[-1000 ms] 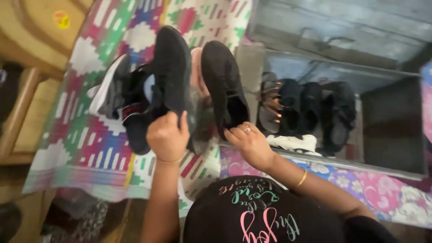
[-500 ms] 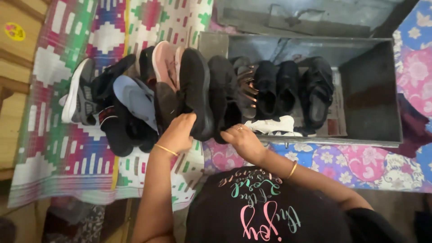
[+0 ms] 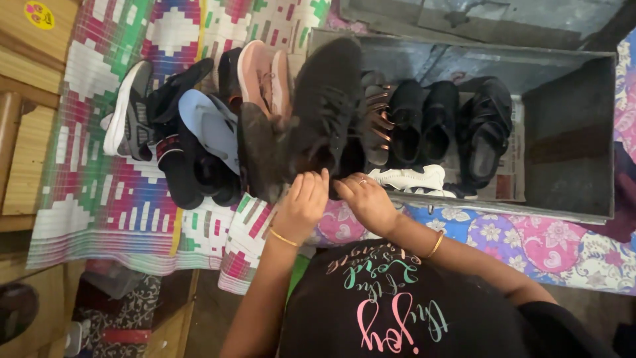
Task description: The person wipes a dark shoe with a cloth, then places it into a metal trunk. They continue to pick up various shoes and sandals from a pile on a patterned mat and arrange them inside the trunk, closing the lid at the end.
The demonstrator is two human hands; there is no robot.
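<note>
Both hands [image 3: 334, 199] now grip one black shoe [image 3: 324, 109].

- The black shoe [image 3: 324, 113] is soft knit cloth, dull and a bit fuzzy.
- The pink shoe [image 3: 260, 76] just left of it looks like cloth too, not shiny.
- The blue sandal [image 3: 209, 129] looks like smooth rubber or plastic.
- The box [image 3: 570, 132] on the right is grey metal, dull and scratched.
- Paper [image 3: 510, 169] lies flat on the bottom of the box.
- The mat [image 3: 99, 199] on the left is woven cloth and looks rough.
- The flowered cover [image 3: 530, 242], near the box, is smooth cloth.
- The furniture [image 3: 26, 66] at the far left is brown wood.
</note>
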